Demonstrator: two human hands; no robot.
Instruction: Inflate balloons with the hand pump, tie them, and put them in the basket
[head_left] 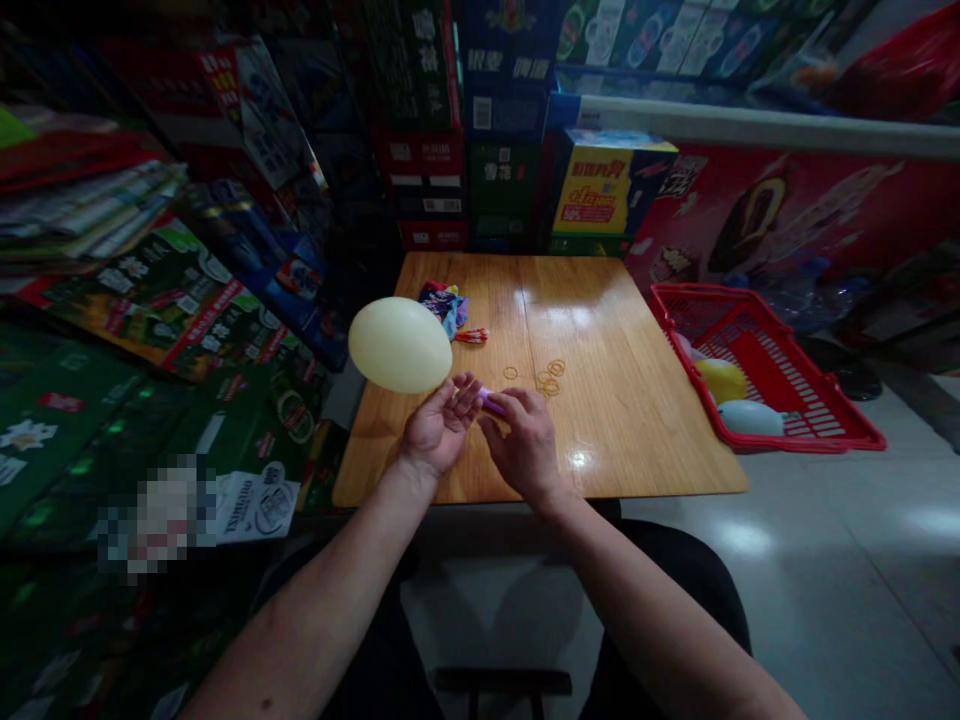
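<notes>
A pale yellow inflated balloon (400, 345) hovers over the left part of the wooden table (600, 400). At its lower right end is my left hand (439, 425), palm turned up, with the thumb and fingers closed about the balloon's neck; the neck itself is mostly hidden. My right hand (525, 440) grips a small purple tube-like object (491, 402), whose tip meets the left fingertips. Beyond the hands lie several rubber bands (551, 380) on the tabletop. Behind the balloon are a pile of colourful flat pieces (448, 305) and a red-and-white patterned bundle (472, 336).
On the floor at the right, a red plastic basket (847, 430) contains a yellow balloon (721, 381) and a light blue balloon (750, 418). Stacked drink cartons (502, 190) border the table's far side. More green cartons (247, 410) crowd the left.
</notes>
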